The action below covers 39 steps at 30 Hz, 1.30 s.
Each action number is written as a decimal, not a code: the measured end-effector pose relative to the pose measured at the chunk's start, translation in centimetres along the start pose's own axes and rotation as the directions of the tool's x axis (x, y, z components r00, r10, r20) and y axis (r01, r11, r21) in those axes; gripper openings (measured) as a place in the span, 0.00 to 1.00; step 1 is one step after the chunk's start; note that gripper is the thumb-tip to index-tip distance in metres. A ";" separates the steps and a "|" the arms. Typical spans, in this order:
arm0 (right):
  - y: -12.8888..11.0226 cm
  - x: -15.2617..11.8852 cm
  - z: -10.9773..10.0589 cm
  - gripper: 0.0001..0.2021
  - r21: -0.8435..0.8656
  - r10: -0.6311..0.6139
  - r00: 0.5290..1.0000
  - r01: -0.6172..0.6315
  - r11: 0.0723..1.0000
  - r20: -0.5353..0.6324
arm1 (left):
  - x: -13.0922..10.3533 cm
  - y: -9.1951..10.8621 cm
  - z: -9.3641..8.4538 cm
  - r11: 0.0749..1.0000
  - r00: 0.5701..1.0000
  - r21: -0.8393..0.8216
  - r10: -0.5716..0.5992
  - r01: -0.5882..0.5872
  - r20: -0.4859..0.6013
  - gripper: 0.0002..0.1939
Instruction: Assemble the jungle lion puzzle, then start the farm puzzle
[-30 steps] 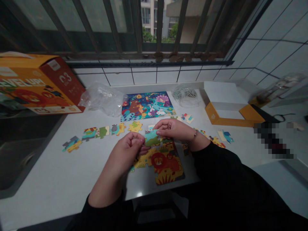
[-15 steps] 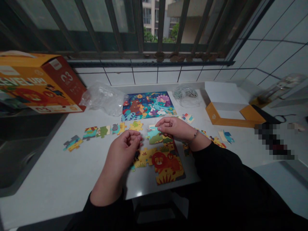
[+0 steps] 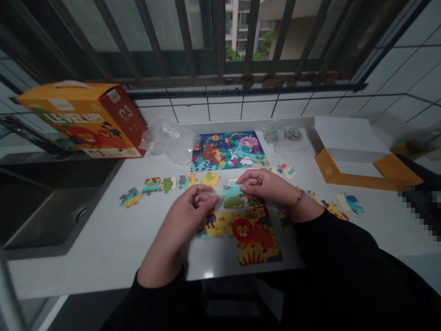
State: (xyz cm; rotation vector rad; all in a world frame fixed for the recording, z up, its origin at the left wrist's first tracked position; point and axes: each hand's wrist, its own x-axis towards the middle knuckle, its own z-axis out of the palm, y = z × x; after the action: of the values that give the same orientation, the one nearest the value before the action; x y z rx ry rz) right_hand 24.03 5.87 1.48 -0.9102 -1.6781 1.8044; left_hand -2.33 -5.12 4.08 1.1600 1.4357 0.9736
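A blue-green puzzle piece (image 3: pixel 233 196) is pinched between the thumb and fingers of my right hand (image 3: pixel 263 187), above the top of a partly joined puzzle (image 3: pixel 258 236). That puzzle shows a red lion and a cub on yellow ground. Just left of the held piece is my left hand (image 3: pixel 193 207), its fingers loosely curled, thumb and index tips slightly apart, nothing visible between them. Its wrist and fingers cover part of the puzzle's left side. Beyond the hands, several loose pieces lie in a row, among them a yellow piece (image 3: pixel 211 179) and a green piece (image 3: pixel 167 184).
A dark forest-animal picture (image 3: pixel 229 151) lies at the back between a crumpled clear bag (image 3: pixel 170 142) and a bag of pieces (image 3: pixel 284 138). An orange carton (image 3: pixel 82 122) stands left beside the sink (image 3: pixel 69 207). An opened box (image 3: pixel 361 177) sits right. More pieces (image 3: pixel 349 202) lie rightward.
The view has swung left, so the scene sits further right and more of the sink shows. Both hands keep nearly the same pose, with the blue-green piece still in my right hand.
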 end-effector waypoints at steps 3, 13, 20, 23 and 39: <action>0.3 0.0 0.6 0.19 -0.003 0.022 0.996 -0.022 1.000 0.091 | -0.1 -0.3 2.7 1.000 0.991 0.008 -0.008 0.007 0.130 0.21; 0.3 0.2 0.0 0.19 -0.075 -0.041 0.997 0.035 0.997 -0.073 | -0.4 0.3 -5.1 0.886 0.978 0.454 0.010 0.088 -0.210 0.16; 0.5 0.3 0.1 0.19 -0.109 -0.066 0.990 0.053 0.993 -0.121 | -0.9 -2.4 -11.6 0.682 0.924 0.681 0.020 0.267 -0.382 0.20; 0.6 0.3 0.0 0.19 -0.111 -0.059 0.990 0.045 0.993 -0.126 | -0.6 -3.3 -11.6 0.608 0.905 0.741 0.082 0.286 -0.417 0.22; 0.3 0.4 0.0 0.19 -0.068 -0.077 0.975 0.065 0.996 -0.206 | 1.1 -4.4 -10.0 0.270 0.951 0.957 0.253 0.107 -0.178 0.27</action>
State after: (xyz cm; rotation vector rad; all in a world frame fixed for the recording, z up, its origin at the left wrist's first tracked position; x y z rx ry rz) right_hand 23.85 6.15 1.10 -1.0144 -1.6185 1.5605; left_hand -12.97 -4.93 1.31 2.0349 2.3954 0.1656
